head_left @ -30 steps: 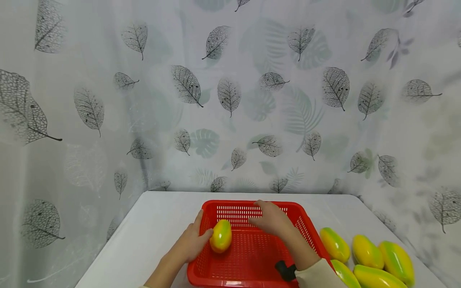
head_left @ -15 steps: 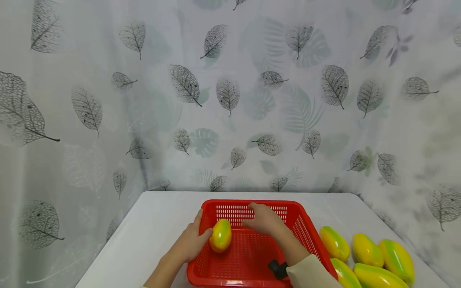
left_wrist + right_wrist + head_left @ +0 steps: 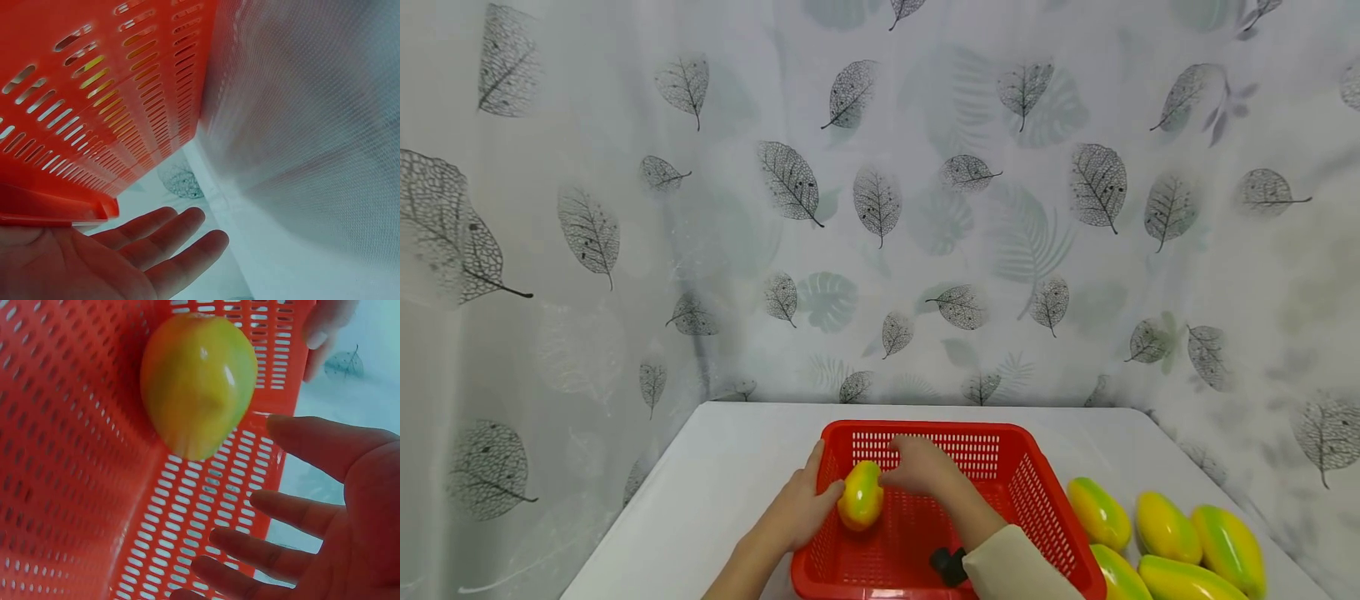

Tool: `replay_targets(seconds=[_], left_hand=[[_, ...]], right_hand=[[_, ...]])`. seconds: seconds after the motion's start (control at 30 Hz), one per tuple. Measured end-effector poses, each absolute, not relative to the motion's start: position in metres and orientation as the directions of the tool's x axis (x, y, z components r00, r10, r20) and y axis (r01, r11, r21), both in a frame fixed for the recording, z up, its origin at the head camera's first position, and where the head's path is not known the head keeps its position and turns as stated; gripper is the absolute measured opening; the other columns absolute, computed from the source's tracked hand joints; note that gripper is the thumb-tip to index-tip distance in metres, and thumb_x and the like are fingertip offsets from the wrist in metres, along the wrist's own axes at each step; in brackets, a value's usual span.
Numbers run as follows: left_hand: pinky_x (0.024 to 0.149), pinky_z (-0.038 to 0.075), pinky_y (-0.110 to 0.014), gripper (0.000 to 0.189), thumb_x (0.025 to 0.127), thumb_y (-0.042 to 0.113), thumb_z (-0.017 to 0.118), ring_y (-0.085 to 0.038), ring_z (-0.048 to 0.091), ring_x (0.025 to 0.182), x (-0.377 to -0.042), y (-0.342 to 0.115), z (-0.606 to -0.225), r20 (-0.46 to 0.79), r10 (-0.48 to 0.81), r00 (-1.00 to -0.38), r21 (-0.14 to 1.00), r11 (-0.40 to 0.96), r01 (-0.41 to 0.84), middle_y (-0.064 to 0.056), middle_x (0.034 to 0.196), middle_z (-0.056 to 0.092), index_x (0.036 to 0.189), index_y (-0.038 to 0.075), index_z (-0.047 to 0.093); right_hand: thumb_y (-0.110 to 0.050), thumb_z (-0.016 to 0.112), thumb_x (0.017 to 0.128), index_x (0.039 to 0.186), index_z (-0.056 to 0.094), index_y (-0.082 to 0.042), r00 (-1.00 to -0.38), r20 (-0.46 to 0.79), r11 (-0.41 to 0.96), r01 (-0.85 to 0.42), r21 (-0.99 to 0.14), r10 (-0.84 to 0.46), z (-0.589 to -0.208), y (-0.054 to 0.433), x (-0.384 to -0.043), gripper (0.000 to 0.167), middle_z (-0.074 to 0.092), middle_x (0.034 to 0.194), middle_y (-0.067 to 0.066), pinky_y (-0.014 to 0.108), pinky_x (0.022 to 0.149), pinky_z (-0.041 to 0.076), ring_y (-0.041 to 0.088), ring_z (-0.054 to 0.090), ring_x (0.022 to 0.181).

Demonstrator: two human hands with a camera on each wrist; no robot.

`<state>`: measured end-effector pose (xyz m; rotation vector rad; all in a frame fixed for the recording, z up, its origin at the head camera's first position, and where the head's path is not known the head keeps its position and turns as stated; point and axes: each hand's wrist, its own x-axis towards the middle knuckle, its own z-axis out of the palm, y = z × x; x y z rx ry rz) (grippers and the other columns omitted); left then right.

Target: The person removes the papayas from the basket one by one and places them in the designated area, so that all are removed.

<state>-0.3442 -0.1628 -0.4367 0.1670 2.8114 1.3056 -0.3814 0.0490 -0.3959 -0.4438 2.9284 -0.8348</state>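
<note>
A glossy yellow-green papaya [image 3: 861, 497] leans by the left wall inside a red perforated plastic basket [image 3: 917, 427]. My left hand [image 3: 797, 506] rests over the basket's left rim, thumb inside beside the papaya. In the left wrist view its fingers [image 3: 187, 262] stretch out straight below the rim, apart from the slotted wall. Reaching into the basket, my right hand [image 3: 925, 471] comes close to the papaya's right side. The right wrist view shows its fingers [image 3: 300, 509] spread, with a gap between them and the papaya.
Several more papayas [image 3: 1167, 527] lie on the white table [image 3: 730, 450] right of the basket. A black wrist device [image 3: 949, 567] sits at my right wrist. A leaf-patterned curtain [image 3: 880, 200] hangs behind the table.
My right hand has moved left across the basket, from its right half to close by the papaya. My left hand and the papaya have stayed put.
</note>
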Motion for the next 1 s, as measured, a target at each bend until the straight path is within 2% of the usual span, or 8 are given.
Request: replay_targets(seconds=[0.3, 0.7, 1.0], left_hand=[[0.067, 0.066, -0.046, 0.085, 0.1, 0.039, 0.062, -0.024, 0.069, 0.091, -0.344, -0.162, -0.435, -0.001, 0.095, -0.995, 0.753, 0.655, 0.062, -0.027, 0.13, 0.058, 0.165, 0.008, 0.018], [0.061, 0.065, -0.043, 0.086, 0.099, 0.039, 0.063, -0.021, 0.069, 0.084, -0.343, -0.164, -0.435, -0.004, 0.099, -0.995, 0.761, 0.645, 0.061, -0.028, 0.129, 0.058, 0.165, 0.008, 0.018], [0.063, 0.066, -0.043, 0.089, 0.098, 0.041, 0.065, -0.021, 0.07, 0.089, -0.344, -0.165, -0.437, -0.011, 0.095, -0.995, 0.757, 0.652, 0.054, -0.027, 0.131, 0.057, 0.166, 0.01, 0.017]], right_hand=[[-0.024, 0.082, 0.081, 0.13, 0.065, 0.002, -0.949, -0.029, 0.791, -0.245, -0.561, -0.314, -0.398, 0.044, -0.382, 0.058, 0.069, 0.128, 0.019, 0.059, 0.103, 0.053, 0.037, 0.066, 0.115], [-0.022, 0.084, 0.082, 0.132, 0.066, 0.0, -0.942, -0.056, 0.757, -0.23, -0.611, -0.331, -0.406, 0.04, -0.383, 0.057, 0.067, 0.132, 0.019, 0.063, 0.104, 0.052, 0.039, 0.063, 0.118], [-0.02, 0.086, 0.078, 0.128, 0.069, -0.004, -0.94, -0.075, 0.76, -0.221, -0.612, -0.334, -0.404, 0.029, -0.381, 0.055, 0.071, 0.122, 0.016, 0.058, 0.097, 0.058, 0.032, 0.065, 0.105]])
